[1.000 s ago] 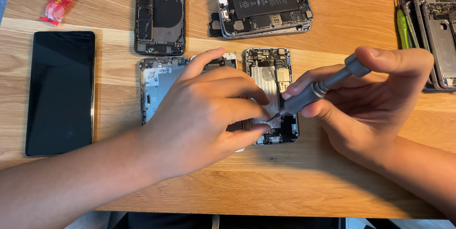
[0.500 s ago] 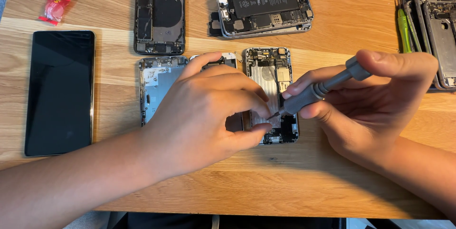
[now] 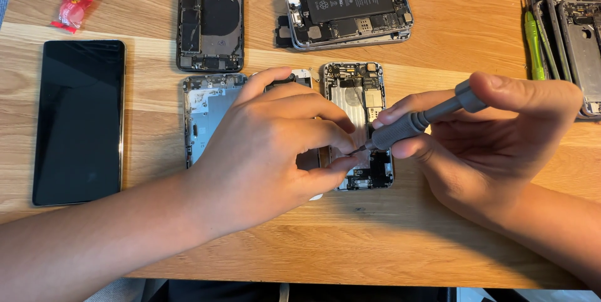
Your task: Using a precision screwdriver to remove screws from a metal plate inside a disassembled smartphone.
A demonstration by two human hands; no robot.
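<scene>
An opened phone (image 3: 357, 98) with its silver inner frame exposed lies in the middle of the wooden table (image 3: 375, 245). My left hand (image 3: 275, 145) rests over its lower left part and pinches it between thumb and fingers. My right hand (image 3: 494, 139) holds a grey screwdriver (image 3: 419, 120) tilted, its tip down on the phone near my left fingertips. A detached silver screen panel (image 3: 203, 111) lies to the left, partly under my left hand.
A black phone (image 3: 80, 120) lies face up at the left, a red wrapper (image 3: 74, 9) behind it. Other opened phones (image 3: 210, 17) (image 3: 347, 11) lie at the back. More phone shells (image 3: 579, 39) and a green pry tool (image 3: 534, 42) sit at the right edge.
Both hands stay in nearly the same place. My left fingers have shifted slightly on the phone and the screwdriver tip remains at the same spot.
</scene>
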